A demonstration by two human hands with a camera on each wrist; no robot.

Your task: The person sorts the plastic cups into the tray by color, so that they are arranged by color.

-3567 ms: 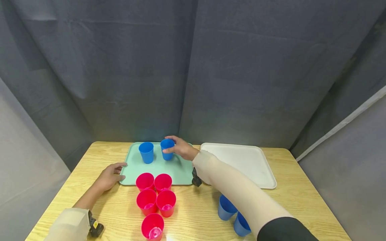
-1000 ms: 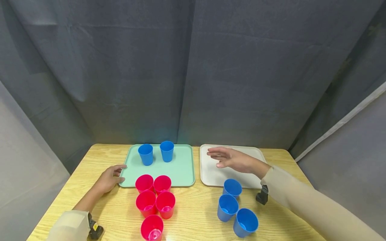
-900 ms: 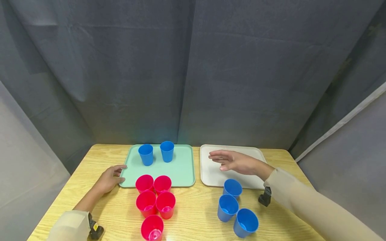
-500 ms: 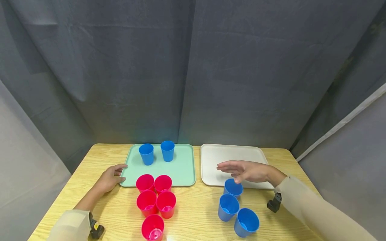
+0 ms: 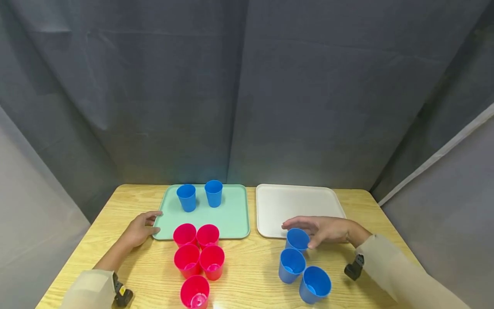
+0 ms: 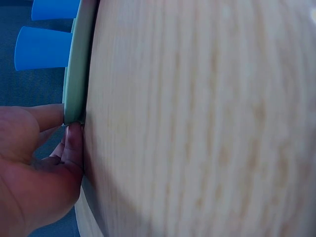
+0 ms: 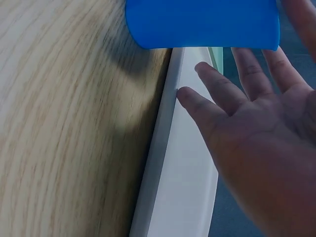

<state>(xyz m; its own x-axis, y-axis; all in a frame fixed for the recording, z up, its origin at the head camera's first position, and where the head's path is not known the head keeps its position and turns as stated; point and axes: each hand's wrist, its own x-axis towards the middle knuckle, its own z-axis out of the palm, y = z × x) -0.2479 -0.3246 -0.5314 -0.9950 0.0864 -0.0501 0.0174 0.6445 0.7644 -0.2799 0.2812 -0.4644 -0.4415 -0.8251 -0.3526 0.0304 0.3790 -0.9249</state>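
Observation:
My left hand (image 5: 138, 231) is at the left edge of the pale green tray (image 5: 235, 221); in the left wrist view its thumb and curled fingers meet the tray's rim at a corner. Spread around a blue cup (image 5: 297, 238), my right hand (image 5: 328, 229) has its thumb at the near side and its other fingers behind the rim. The right wrist view shows these fingers extended, with the blue cup (image 7: 202, 22) across the top. Two more blue cups, one at the middle (image 5: 291, 265) and one in front (image 5: 314, 285), stand just nearer.
On the green tray stand two blue cups, one left (image 5: 187, 198) and one right (image 5: 214, 193). Several red cups, the nearest one (image 5: 194, 292) included, are grouped at the tray's front edge and nearer. A white tray (image 5: 297, 201) lies at the right back, before a grey curtain (image 5: 247, 107).
The right hand has let go of the right blue cup on the green tray, then moved right and down across the white tray to the rearmost loose blue cup. The left hand stays put.

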